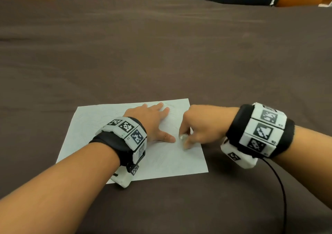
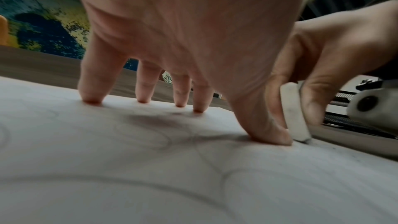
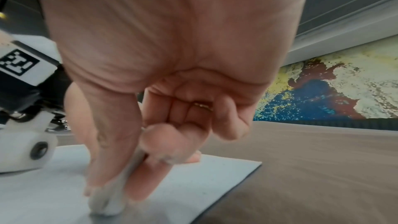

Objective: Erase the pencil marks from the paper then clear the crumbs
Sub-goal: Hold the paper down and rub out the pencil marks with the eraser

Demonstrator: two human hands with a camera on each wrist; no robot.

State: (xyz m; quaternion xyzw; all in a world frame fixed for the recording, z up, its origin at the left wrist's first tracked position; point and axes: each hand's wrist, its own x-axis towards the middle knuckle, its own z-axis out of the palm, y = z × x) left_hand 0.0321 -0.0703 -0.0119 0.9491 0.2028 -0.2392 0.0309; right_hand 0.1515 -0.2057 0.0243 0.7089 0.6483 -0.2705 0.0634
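While the eraser (image 2: 294, 111) is pinched upright between thumb and fingers (image 3: 142, 181) of the right hand (image 1: 201, 126), its lower edge is kept on the paper (image 1: 172, 158), just beside the left thumb tip. The left hand (image 1: 152, 121) is spread flat, fingertips (image 2: 91, 99) pressed onto the paper, holding nothing. Short strokes directed away from that thumb are advised, so the sheet is tensioned rather than buckled. Faint pencil marks (image 2: 206, 157) remain on the near side of the left hand; it should be re-anchored beside each patch. The paper lies on the brown worktop (image 1: 161, 54). Crumbs are judged a later step.
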